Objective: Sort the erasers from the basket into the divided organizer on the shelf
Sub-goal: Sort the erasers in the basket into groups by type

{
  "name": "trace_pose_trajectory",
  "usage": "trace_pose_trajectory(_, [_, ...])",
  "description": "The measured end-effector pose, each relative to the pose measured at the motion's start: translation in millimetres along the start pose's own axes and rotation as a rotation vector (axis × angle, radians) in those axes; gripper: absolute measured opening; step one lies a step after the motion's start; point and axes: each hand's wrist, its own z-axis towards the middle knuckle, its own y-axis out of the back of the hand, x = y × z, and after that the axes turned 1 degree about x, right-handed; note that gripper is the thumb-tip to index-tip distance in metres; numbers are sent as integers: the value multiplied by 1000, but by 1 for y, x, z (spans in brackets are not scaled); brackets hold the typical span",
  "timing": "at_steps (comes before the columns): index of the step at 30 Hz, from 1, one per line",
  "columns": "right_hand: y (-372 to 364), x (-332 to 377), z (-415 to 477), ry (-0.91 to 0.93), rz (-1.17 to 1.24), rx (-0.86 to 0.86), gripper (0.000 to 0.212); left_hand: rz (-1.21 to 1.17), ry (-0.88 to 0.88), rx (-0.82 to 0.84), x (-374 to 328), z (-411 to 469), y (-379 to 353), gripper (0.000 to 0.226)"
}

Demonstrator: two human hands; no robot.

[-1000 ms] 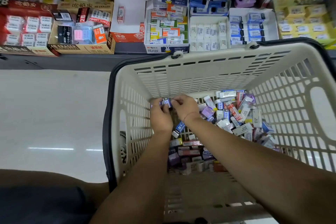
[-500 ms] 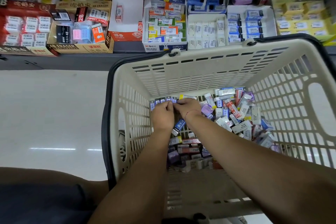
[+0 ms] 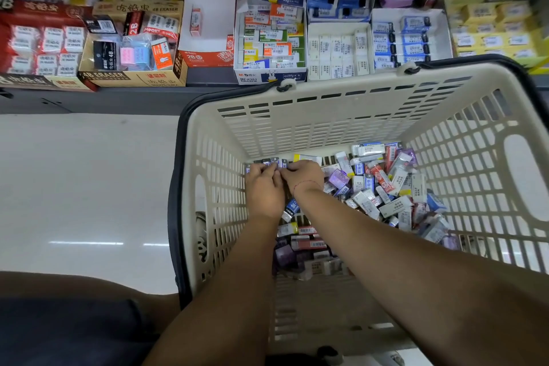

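Both hands are down inside the basket (image 3: 326, 116), a cream plastic one with slotted walls and a dark rim, standing on the floor (image 3: 74, 187) right in front of the shelf (image 3: 118, 98). The left hand (image 3: 264, 187) and the right hand (image 3: 306, 175) meet at the far left corner of the basket floor, side by side and touching. Between them they grip a short row of erasers (image 3: 273, 163) – small dark-blue-and-white blocks lined up edge to edge, with fingers curled in on the row from both ends. A thin red thread circles the right wrist.

The rest of the loose erasers (image 3: 386, 187) lie heaped over the right and near parts of the basket floor, in blue, white, red and purple wrappers, jumbled at all angles.

On the shelf just beyond the far rim sits the organizer (image 3: 371, 24), a white tray split into compartments – white-wrapped pieces stand in rows in the left part, blue-wrapped ones in the right part. To its left is a carton of mixed orange, green and yellow packs (image 3: 270, 38), then an open white-and-red box (image 3: 208, 36) with one piece standing in it, then a brown box marked 4B ERASER (image 3: 130, 74). Yellow packs (image 3: 490, 30) fill the far right of the shelf.
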Motion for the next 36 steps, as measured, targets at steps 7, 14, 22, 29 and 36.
trace_pose_trajectory(7, [0, -2, 1, 43, 23, -70, 19, 56, 21, 8, -2, -1, 2, 35])
trace_pose_trajectory(14, [37, -19, 16, 424, -627, -280, 36, 369, -132, 34, -6, -10, 3, 41])
trace_pose_trajectory(22, [47, -6, 16, 372, -740, -115, 29, 527, -157, 133, -3, -15, 2, 50])
trace_pose_trajectory(29, [31, -6, 15, 321, -535, 6, 25, 503, -168, 156, -3, -13, 4, 50])
trace_pose_trajectory(36, [65, -24, 19, 580, -769, 83, 38, 507, -146, 153, -5, -12, 3, 49])
